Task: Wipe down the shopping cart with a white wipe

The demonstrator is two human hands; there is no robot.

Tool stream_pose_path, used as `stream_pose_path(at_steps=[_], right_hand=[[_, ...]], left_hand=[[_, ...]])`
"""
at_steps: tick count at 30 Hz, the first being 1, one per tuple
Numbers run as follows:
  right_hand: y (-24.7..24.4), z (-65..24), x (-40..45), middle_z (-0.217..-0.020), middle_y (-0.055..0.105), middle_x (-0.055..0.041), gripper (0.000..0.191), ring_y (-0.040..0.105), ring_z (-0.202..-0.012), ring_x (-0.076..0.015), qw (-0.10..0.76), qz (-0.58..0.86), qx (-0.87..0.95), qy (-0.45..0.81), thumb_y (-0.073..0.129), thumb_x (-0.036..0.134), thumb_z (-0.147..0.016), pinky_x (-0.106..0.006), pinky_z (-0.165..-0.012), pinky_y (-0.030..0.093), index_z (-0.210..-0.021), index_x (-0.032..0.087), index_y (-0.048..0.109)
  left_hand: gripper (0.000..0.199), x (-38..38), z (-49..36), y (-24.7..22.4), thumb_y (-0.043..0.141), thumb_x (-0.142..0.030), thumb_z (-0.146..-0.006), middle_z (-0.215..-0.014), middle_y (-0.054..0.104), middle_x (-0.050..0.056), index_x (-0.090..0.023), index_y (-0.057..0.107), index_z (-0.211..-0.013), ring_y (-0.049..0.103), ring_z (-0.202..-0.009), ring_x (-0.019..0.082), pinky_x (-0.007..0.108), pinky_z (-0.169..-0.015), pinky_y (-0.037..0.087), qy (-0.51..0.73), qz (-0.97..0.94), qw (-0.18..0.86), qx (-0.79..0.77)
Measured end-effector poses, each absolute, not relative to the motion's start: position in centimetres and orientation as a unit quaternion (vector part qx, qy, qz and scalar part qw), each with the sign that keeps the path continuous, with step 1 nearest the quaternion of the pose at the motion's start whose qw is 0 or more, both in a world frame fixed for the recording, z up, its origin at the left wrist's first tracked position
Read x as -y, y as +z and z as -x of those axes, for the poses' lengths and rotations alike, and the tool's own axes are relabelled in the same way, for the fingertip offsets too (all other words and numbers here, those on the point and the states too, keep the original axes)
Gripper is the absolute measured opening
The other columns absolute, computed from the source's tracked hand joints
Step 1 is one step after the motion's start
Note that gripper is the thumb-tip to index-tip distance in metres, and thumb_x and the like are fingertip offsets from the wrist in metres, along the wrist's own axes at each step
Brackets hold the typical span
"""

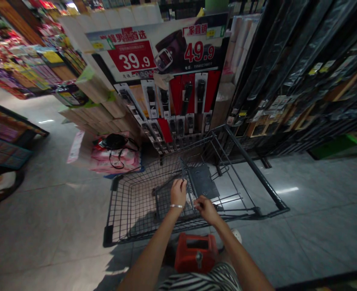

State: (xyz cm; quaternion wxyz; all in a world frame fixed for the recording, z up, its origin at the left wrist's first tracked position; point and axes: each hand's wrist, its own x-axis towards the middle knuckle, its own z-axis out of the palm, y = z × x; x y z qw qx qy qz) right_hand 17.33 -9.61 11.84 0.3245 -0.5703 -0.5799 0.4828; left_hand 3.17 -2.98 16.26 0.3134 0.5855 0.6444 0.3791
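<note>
"What stood largest?"
"One belt stand (pixel 174 97), its upper row holding five belt packs (pixel 200 93); the lower ones were too blurred to count. Before it stood one wire cart (pixel 108 235)."
"Which step was in hand?"
"Apparently something small was being handled inside the cart, just beside its one dark panel (pixel 202 182). One orange-red basket (pixel 184 260) was at the person's lap."
"And the two hands?"
"The left hand (pixel 178 193) was half closed, fingers curled; the right hand (pixel 206 208) had its fingers drawn together. Whether either gripped anything, I couldn't tell. One pale item (pixel 190 200) showed between them, and one bracelet (pixel 176 206) circled the left wrist."
"The next move?"
"It probably called for a steady left hand and a fine right-hand pinch."
</note>
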Motion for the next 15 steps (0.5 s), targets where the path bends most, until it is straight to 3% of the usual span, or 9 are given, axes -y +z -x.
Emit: stream_pose_path(at_steps=[3,6,11,15], right_hand=[[12.3,-17.8,10.1,-0.075,0.055,-0.0006,0.022,0.055,-0.072,-0.0157,0.310,0.572,0.589,0.479,0.049,0.000,-0.065,-0.025,-0.068,0.040,-0.070,0.017,0.061],[12.3,-18.3,11.5,-0.077,0.055,-0.0014,0.023,0.055,-0.076,-0.0159,0.299,0.569,0.604,0.471,0.047,-0.001,-0.065,-0.024,-0.069,0.040,-0.071,0.017,0.061],[10.9,-18.9,14.7,-0.073,0.056,-0.0019,0.027,0.056,-0.072,-0.0161,0.279,0.563,0.628,0.459,0.043,-0.003,-0.062,-0.025,-0.067,0.041,-0.066,0.018,0.060],[10.1,-19.3,15.8,-0.077,0.060,-0.0053,0.021,0.058,-0.077,-0.0205,0.340,0.614,0.572,0.424,0.046,0.005,-0.068,-0.030,-0.072,0.045,-0.072,0.019,0.062]], left_hand=[[0.027,3.6,-2.8,15.0,0.053,-0.041,-0.080,-0.093,0.057,0.006,-0.019,0.060,-0.093,0.057,-0.077,0.015,0.030,-0.073,0.049,0.386,-0.542,0.325,-0.672],[0.037,5.3,-2.6,13.7,0.055,-0.043,-0.077,-0.094,0.057,0.007,-0.017,0.058,-0.102,0.058,-0.076,0.015,0.032,-0.072,0.050,0.379,-0.506,0.341,-0.696],[0.035,9.0,-4.0,13.1,0.054,-0.048,-0.076,-0.083,0.059,0.004,-0.017,0.062,-0.089,0.058,-0.074,0.015,0.031,-0.072,0.049,0.356,-0.513,0.383,-0.680],[0.034,10.4,-5.1,13.9,0.050,-0.050,-0.078,-0.076,0.059,0.002,-0.019,0.063,-0.079,0.057,-0.075,0.015,0.030,-0.072,0.047,0.335,-0.548,0.412,-0.646]])
